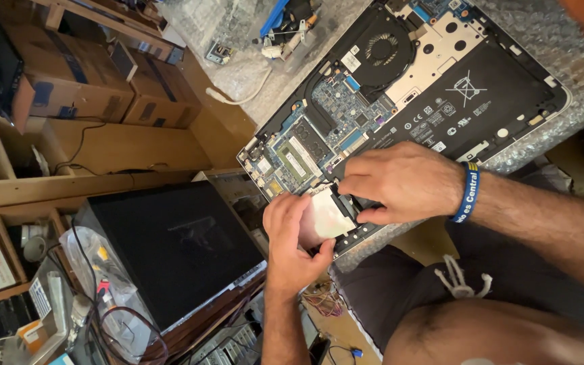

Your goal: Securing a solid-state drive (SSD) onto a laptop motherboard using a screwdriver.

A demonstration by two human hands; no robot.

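Observation:
An opened laptop (pixel 441 101) lies bottom-up on bubble wrap, its circuit board, round fan (pixel 381 49) and flat black battery (pixel 481 94) exposed. At its near corner sits a pale flat rectangular drive (pixel 329 215). My left hand (pixel 292 236) grips the drive's edge with thumb and fingers. My right hand (pixel 400 181), with a blue wristband (pixel 468 192), presses fingertips down on the drive and the board beside it.
A black computer case (pixel 170 250) stands on its side at lower left, with cables and a plastic bag beside it. Cardboard boxes (pixel 69 81) sit on wooden shelves at upper left. Loose parts and a white cable (pixel 238 98) lie on the bubble wrap.

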